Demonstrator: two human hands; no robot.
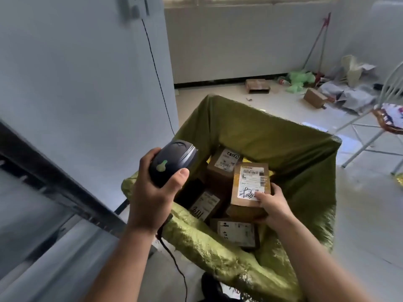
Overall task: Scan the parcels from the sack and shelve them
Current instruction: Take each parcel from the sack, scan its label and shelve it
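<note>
**Both hands over the open sack**

Bare forearms reach in from below. The right hand (pixel 272 205) grips a cardboard parcel (pixel 250 184) at its near end, thumb pressed on the white label with its handwritten mark, fingers curled under. The parcel tilts label-up inside the green woven sack (pixel 283 144), above three other labelled parcels (pixel 224 162) (pixel 205 203) (pixel 237 233). The left hand (pixel 152 192) wraps a dark barcode scanner (pixel 172 162), thumb along its side, head pointing towards the parcels; its black cable (pixel 174 262) trails down to the pale tiled floor (pixel 359 214). A grey wall (pixel 87 83) and dark metal frame (pixel 54 177) stand left. A white metal chair (pixel 370 127) stands right; boxes, green bags and paper litter (pixel 349 90) fill the far corner.
</note>
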